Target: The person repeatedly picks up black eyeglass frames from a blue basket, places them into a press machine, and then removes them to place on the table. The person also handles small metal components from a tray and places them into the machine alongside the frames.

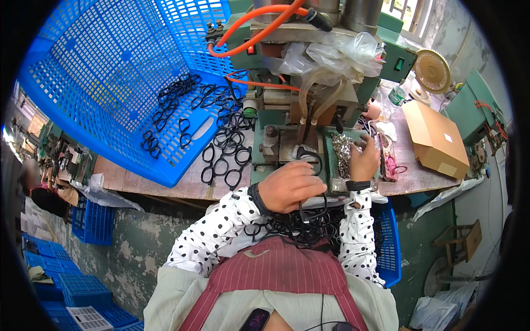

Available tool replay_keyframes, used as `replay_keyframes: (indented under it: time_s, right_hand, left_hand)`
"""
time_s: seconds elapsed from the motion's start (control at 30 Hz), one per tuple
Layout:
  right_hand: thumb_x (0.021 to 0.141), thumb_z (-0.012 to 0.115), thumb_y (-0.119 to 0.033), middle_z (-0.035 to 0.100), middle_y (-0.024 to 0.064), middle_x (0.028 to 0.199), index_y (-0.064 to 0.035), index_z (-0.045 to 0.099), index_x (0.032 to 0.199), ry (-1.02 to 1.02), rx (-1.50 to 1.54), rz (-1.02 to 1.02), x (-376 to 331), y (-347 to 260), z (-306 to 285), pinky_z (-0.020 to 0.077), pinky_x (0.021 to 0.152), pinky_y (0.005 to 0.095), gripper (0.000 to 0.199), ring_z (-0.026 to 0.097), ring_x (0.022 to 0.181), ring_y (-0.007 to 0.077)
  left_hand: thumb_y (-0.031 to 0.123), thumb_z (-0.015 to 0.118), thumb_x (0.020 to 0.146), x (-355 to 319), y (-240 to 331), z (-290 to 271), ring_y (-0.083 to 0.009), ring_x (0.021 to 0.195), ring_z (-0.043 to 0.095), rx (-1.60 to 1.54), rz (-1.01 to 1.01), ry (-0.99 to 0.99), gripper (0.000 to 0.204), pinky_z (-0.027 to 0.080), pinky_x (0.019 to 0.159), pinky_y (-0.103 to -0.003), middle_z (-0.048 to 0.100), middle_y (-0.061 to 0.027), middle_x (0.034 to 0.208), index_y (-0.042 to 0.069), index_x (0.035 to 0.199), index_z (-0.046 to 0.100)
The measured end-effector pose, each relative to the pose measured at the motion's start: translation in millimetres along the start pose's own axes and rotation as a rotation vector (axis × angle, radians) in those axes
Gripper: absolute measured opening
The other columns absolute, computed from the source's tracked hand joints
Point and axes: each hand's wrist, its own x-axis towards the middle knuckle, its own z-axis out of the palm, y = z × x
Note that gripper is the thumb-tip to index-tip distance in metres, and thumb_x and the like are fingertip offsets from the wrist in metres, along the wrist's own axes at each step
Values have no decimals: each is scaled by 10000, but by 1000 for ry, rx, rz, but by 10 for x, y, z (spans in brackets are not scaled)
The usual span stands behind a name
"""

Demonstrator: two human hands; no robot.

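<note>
A black eyeglass frame (317, 165) is in my left hand (291, 187), whose fingers are closed around it. One of its rims reaches up to the small metal work plate of a green press machine (271, 117); the other hangs below my fingers. My right hand (364, 161) is over a tray filled with small shiny metal parts (342, 150), right of the work plate. Its fingers are bent together, and whatever is between them is too small to make out. More black eyeglass frames (309, 227) are heaped in my lap, below my left hand.
Left on the table stands a tilted blue plastic basket (110, 118), with black frames spilling onto the tabletop (223, 157). A cardboard box (436, 138) and a small fan (432, 71) are at right. Orange hoses (248, 22) loop over the machine. Another blue basket (390, 243) stands by my right arm.
</note>
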Motion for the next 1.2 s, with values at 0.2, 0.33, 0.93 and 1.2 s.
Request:
replay_keyframes:
  time_s: [0.2, 0.33, 0.93, 1.2]
  right_hand:
    - [696, 778, -222, 681, 37, 1019, -146, 688, 935, -148, -90, -185, -183, 283, 11, 407, 856, 447, 267, 561, 1010, 285]
    - [701, 770, -213, 663, 12, 1074, -140, 695, 883, -145, -46, -192, -228, 384, 119, 353, 906, 469, 210, 513, 1098, 265]
    - [799, 706, -165, 653, 48, 788, -181, 707, 843, 69, 9, -163, -243, 394, 138, 427, 710, 400, 47, 579, 781, 260]
    - [770, 710, -120, 680, 17, 820, -160, 723, 865, 83, 57, -172, -221, 288, 70, 435, 767, 385, 104, 580, 834, 248]
  left_hand:
    - [20, 673, 654, -13, -20, 31, -321, 927, 553, 2, -4, 10, 490, 450, 875, -450, 613, -69, 1051, 63, 1136, 592]
    - [37, 673, 644, 14, 16, 17, -319, 910, 540, 24, -12, 19, 483, 450, 856, -440, 603, -58, 1026, 73, 1119, 593]
    - [145, 664, 803, -1437, -489, 114, -338, 865, 604, 762, -1274, -33, 195, 502, 712, -432, 557, -135, 1025, 117, 996, 667]
    - [72, 614, 816, -1608, -560, -46, -373, 878, 593, 665, -1195, 249, 144, 491, 737, -443, 578, -162, 960, 67, 959, 635]
